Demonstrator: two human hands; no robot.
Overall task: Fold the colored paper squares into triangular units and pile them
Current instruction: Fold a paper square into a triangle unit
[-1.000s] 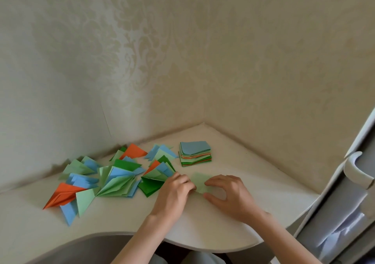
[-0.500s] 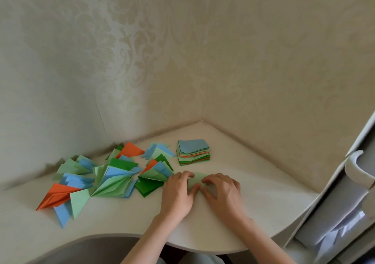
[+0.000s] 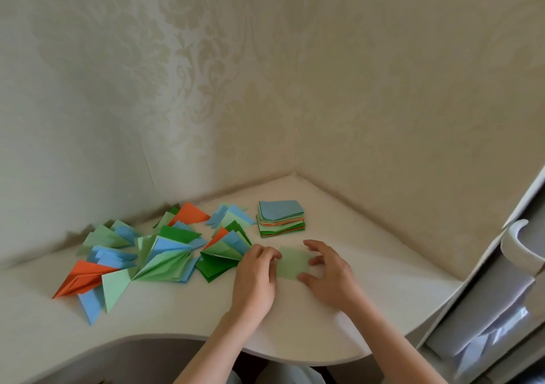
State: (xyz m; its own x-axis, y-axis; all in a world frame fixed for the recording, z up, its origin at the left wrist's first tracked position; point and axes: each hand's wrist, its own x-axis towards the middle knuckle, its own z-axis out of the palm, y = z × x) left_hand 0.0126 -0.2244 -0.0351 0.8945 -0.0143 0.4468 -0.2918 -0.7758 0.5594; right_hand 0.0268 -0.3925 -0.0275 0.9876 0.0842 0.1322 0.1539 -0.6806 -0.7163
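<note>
A light green paper piece (image 3: 293,262) lies flat on the white desk (image 3: 368,310) between my hands. My left hand (image 3: 256,277) pinches its left edge with curled fingers. My right hand (image 3: 330,274) arches over its right side, thumb and fingertips touching the edges. Behind the paper stands a stack of unfolded squares (image 3: 281,218), blue on top with green and orange below. To the left spreads a pile of folded triangular units (image 3: 159,254) in green, blue and orange.
Two wallpapered walls meet in a corner behind the desk. The desk's curved front edge runs just below my wrists. A white cabinet with a handle (image 3: 519,248) stands at the right.
My hands have moved apart, uncovering more of the light green paper that they covered half a second ago. The view has shifted slightly.
</note>
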